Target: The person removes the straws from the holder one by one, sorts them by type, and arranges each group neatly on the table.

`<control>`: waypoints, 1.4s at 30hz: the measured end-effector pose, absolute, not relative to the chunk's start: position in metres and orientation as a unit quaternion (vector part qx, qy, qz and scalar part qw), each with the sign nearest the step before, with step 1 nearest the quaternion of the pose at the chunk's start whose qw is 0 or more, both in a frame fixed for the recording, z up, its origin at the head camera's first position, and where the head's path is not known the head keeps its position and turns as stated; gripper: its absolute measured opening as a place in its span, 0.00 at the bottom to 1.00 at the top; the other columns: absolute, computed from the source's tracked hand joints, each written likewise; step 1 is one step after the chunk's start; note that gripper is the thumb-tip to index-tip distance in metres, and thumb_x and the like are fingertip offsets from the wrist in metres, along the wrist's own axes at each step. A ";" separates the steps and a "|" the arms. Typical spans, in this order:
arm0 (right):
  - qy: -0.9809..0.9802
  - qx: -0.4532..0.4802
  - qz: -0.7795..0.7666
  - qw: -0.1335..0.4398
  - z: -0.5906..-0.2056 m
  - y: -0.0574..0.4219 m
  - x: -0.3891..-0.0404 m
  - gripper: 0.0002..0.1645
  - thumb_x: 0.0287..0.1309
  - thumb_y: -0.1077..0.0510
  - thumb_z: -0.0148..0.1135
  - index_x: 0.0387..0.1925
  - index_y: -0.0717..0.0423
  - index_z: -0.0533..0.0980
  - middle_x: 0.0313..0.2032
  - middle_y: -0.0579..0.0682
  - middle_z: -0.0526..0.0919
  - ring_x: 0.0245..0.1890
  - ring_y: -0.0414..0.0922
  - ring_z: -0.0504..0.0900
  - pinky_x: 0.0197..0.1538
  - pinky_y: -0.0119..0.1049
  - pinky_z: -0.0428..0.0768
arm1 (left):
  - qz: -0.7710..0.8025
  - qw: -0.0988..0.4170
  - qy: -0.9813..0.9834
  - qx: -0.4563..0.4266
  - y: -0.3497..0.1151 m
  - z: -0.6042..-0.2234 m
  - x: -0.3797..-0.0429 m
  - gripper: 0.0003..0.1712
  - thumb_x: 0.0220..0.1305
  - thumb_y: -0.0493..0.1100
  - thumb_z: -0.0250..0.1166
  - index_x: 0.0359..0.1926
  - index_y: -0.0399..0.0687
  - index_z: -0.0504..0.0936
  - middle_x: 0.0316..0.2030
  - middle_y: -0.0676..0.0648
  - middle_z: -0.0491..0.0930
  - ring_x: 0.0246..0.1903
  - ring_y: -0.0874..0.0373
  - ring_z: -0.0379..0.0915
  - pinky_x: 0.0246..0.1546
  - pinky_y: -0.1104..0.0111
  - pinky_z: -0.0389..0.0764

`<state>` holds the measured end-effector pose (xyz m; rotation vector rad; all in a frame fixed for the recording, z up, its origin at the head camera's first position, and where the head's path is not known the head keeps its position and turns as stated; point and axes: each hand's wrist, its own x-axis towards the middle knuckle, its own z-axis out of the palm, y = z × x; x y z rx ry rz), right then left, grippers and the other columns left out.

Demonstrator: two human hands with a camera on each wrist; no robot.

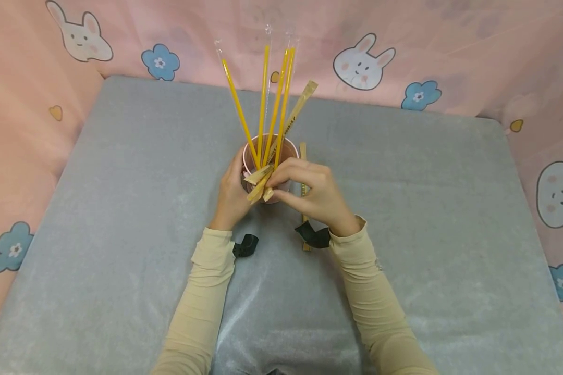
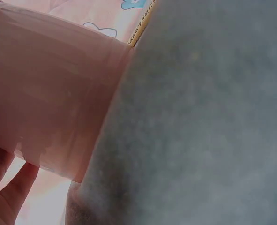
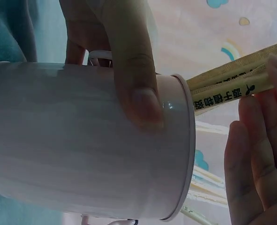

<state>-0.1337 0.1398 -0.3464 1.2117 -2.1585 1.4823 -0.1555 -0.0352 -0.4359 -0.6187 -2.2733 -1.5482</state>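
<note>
My left hand grips a pale pink cup from its left side, with the thumb pressed along the wall near the rim. Several yellow straws in clear wrappers stand fanned out in the cup, beside a paper-wrapped straw leaning right. Over the near rim, my right hand pinches paper-wrapped straws with printed characters; their lower parts are hidden inside the cup. The right wrist view shows the other fingers extended beside them.
Another paper-wrapped straw lies on the grey cloth-covered table, partly under my right hand and wrist. Black wrist mounts stick out from both sleeves. A pink curtain with rabbits and flowers hangs behind the table and along its sides.
</note>
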 end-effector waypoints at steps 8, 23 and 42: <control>-0.729 0.395 0.539 0.149 -0.342 0.152 -0.135 0.12 0.39 0.78 0.68 0.30 0.66 0.81 0.30 0.56 0.83 0.36 0.46 0.79 0.44 0.37 0.77 | -0.562 0.136 -0.791 -0.198 -0.034 -0.434 -0.154 0.44 0.53 0.36 0.70 0.68 0.34 0.58 0.59 0.35 0.69 0.55 0.47 0.69 0.56 0.59 0.70; -0.693 0.332 0.623 0.150 -0.332 0.172 -0.133 0.13 0.53 0.63 0.68 0.28 0.74 0.77 0.33 0.49 0.82 0.35 0.44 0.79 0.41 0.34 0.79 | -0.584 0.140 -0.775 -0.199 -0.034 -0.434 -0.156 0.44 0.52 0.36 0.71 0.68 0.36 0.60 0.59 0.37 0.70 0.54 0.48 0.69 0.57 0.60 0.68; -0.664 0.259 0.669 0.209 -0.323 0.187 -0.129 0.12 0.50 0.67 0.68 0.29 0.77 0.77 0.31 0.55 0.83 0.34 0.49 0.81 0.42 0.37 0.80 | -0.573 0.136 -0.784 -0.198 -0.035 -0.435 -0.156 0.51 0.46 0.38 0.76 0.69 0.37 0.58 0.59 0.38 0.70 0.57 0.50 0.67 0.58 0.60 0.68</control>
